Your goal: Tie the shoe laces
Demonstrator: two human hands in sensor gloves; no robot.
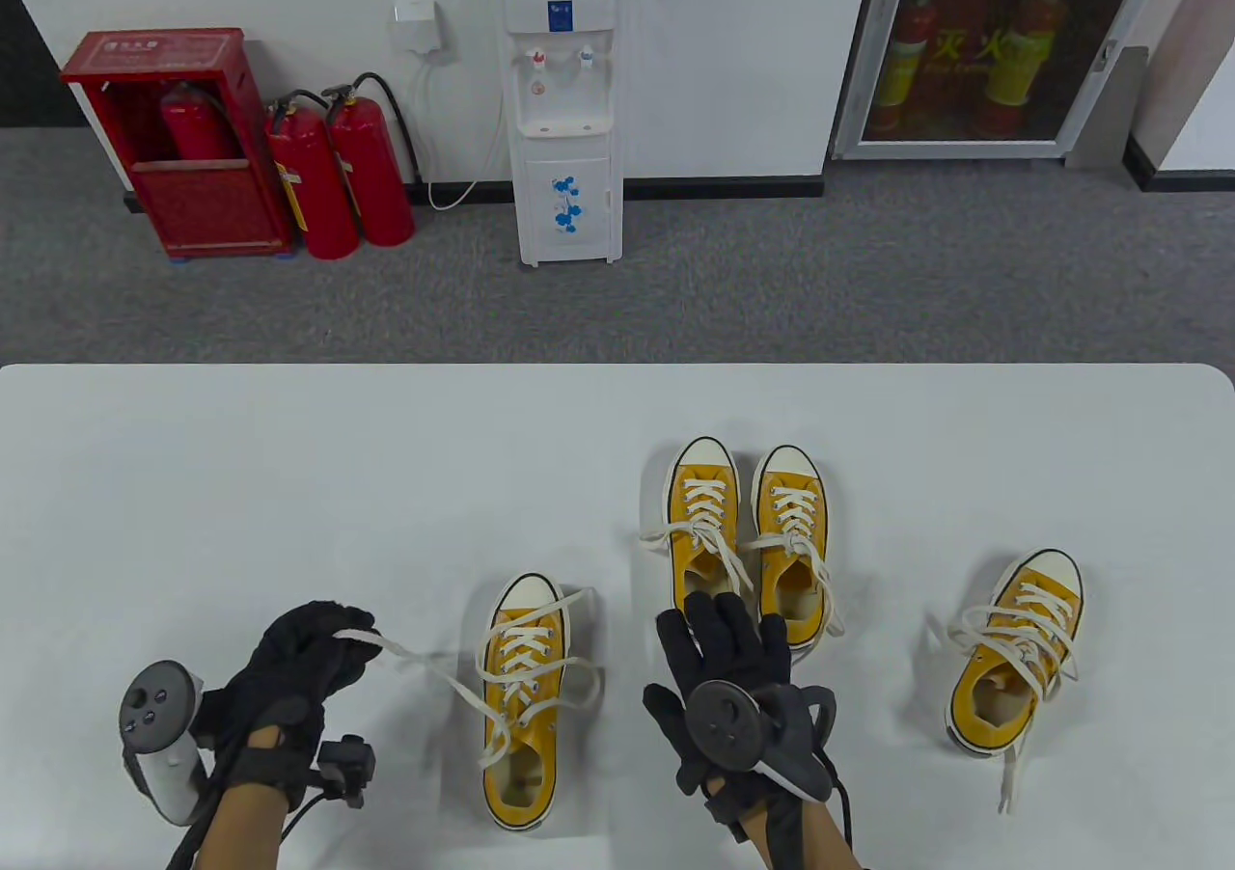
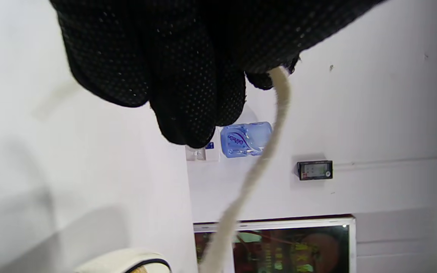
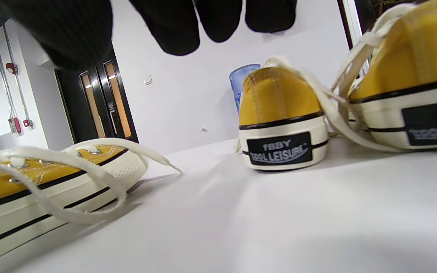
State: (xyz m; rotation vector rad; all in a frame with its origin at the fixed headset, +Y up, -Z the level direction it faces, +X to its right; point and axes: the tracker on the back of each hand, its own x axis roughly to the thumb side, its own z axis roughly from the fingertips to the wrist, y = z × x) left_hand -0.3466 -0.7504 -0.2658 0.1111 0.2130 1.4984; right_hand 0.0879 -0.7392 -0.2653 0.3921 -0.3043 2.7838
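Four yellow canvas sneakers with white laces stand on the white table [image 1: 241, 484]. The nearest shoe [image 1: 521, 706] has loose laces. My left hand [image 1: 338, 638] grips the end of its left lace [image 1: 425, 660] and holds it pulled out to the left, off the table. In the left wrist view the lace [image 2: 264, 151] hangs from my closed fingers [image 2: 188, 83]. My right hand [image 1: 724, 638] is open with fingers spread, empty, just behind the heels of the shoe pair [image 1: 748, 542]. In the right wrist view the fingertips [image 3: 176, 26] hover above one heel [image 3: 281, 125].
A fourth shoe [image 1: 1018, 658] with untied laces lies at the right, angled. The nearest shoe's right lace [image 1: 584, 677] loops on the table beside it. The table's far edge [image 1: 617, 367] borders grey carpet.
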